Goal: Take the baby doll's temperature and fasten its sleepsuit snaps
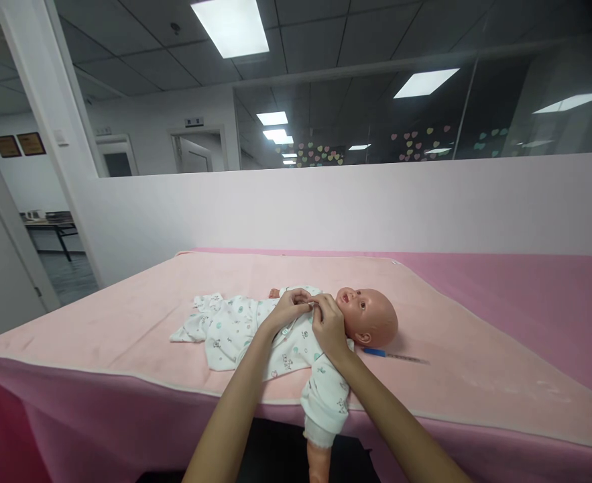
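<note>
A baby doll (376, 315) lies on its back with its bald head to the right. It wears a white baby outfit (235, 325) with small green and grey prints, whose sleeve hangs over the near edge. My left hand (290, 305) is closed in a pinch over the upper chest of the outfit. Just beside it, my right hand (328, 325) pinches below the doll's chin, its fingertips meeting those of the left. Between the fingers is a small part of the outfit's front near the neckline, mostly hidden.
Beneath the doll a peach blanket (477, 376) covers a pink sheet (542, 302). A thin stick-like item with a blue end (375, 352) lies by the doll's head. Behind stands a white half wall (350, 208) with glass above; a doorway opens at left.
</note>
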`<state>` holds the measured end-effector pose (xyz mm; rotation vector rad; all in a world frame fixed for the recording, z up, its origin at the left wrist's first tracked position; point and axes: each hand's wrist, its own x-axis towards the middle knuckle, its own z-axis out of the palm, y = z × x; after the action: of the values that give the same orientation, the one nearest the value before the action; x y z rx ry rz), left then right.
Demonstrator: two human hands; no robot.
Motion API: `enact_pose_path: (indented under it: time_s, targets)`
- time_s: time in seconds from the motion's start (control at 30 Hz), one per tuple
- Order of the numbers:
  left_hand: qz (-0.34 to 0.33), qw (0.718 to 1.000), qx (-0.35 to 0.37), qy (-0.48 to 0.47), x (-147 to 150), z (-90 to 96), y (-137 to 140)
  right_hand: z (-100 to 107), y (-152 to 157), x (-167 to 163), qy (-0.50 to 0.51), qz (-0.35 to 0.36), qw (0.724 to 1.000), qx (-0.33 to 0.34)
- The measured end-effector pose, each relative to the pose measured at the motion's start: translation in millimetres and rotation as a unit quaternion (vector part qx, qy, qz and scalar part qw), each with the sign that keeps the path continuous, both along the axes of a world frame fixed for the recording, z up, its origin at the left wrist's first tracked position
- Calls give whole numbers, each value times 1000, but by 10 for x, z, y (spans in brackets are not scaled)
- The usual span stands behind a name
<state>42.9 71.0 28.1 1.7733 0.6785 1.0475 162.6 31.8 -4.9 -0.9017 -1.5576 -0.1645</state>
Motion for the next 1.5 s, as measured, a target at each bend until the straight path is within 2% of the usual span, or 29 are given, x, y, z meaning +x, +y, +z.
enact_pose_path:
  time_s: [0.87, 1.5]
  targets:
    - [-10, 999, -47, -21, 27, 65, -51, 12, -16, 0, 30, 33, 999, -13]
    - [-15, 1000, -22, -11, 16, 24, 3, 27, -23, -5, 12, 24, 999, -22]
